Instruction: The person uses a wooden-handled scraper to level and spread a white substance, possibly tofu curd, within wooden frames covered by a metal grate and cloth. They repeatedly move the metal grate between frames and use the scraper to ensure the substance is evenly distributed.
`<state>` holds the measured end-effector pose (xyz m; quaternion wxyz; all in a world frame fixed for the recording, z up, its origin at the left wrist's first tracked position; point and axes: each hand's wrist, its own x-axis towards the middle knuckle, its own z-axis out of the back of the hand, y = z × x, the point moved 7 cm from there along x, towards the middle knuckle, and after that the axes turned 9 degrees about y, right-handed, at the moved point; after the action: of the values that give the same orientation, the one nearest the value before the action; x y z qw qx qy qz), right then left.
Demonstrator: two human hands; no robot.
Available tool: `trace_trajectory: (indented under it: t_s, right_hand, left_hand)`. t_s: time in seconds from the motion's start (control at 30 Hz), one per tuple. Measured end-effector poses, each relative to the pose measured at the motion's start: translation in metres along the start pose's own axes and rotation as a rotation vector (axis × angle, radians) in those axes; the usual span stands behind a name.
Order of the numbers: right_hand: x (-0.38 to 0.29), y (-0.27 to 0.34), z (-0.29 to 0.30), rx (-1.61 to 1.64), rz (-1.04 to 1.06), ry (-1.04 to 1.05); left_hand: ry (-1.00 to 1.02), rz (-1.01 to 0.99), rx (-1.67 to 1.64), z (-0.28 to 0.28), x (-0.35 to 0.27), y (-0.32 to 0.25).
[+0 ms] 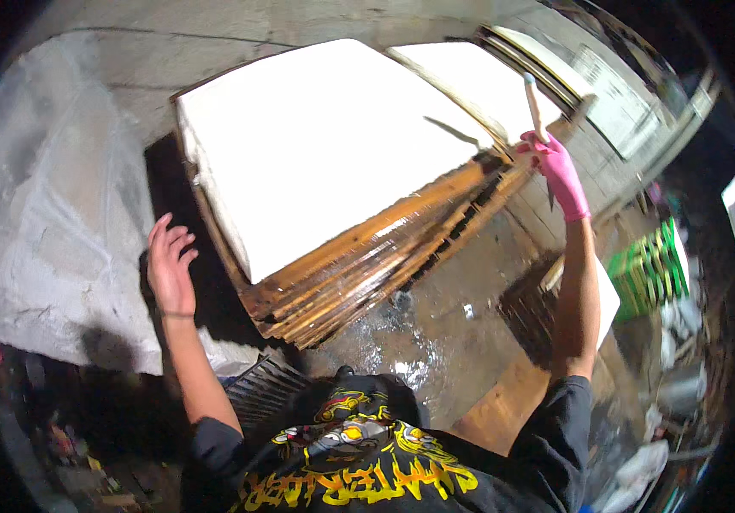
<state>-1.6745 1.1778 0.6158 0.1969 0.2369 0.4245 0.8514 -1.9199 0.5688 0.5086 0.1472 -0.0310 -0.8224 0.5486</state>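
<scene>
A large white slab, overexposed, lies on a stack of wet wooden boards or trays before me. Beyond its right edge my right hand, in a pink glove, grips a slim tool with a pale handle. The handle points away from me, and a narrow dark tip showing below the glove looks like a knife blade. My bare left hand is held up at the left of the stack, fingers apart and nothing in it. It appears above the dark gap beside the boards, touching nothing.
A second white slab adjoins the first at the back right, with another tray stack beyond. Grey-white sheeting covers something bulky at left. Green crates stand at right, near a smaller stack. The floor is wet.
</scene>
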Motion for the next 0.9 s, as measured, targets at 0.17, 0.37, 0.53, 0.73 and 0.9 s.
trace_trajectory:
  t_s: [0.17,0.37,0.53,0.73,0.9]
  right_hand:
    - [0.118,-0.009,-0.050,-0.156,0.022,0.283]
    - [0.185,-0.043,-0.098,-0.181,-0.121,0.439]
    - [0.235,-0.077,-0.133,0.056,-0.088,0.565]
    - [0.262,-0.073,-0.163,0.337,-0.073,0.673]
    - [0.279,-0.077,-0.161,0.341,-0.175,0.676]
  left_hand:
    - [0.014,0.135,0.132,0.012,0.036,0.000]
    - [-0.037,0.242,0.279,-0.015,0.069,-0.006]
    - [-0.179,0.332,0.366,-0.018,0.085,-0.004]
    - [-0.175,0.326,-0.020,0.008,0.133,0.050]
    - [-0.145,0.371,0.132,0.018,0.155,0.064]
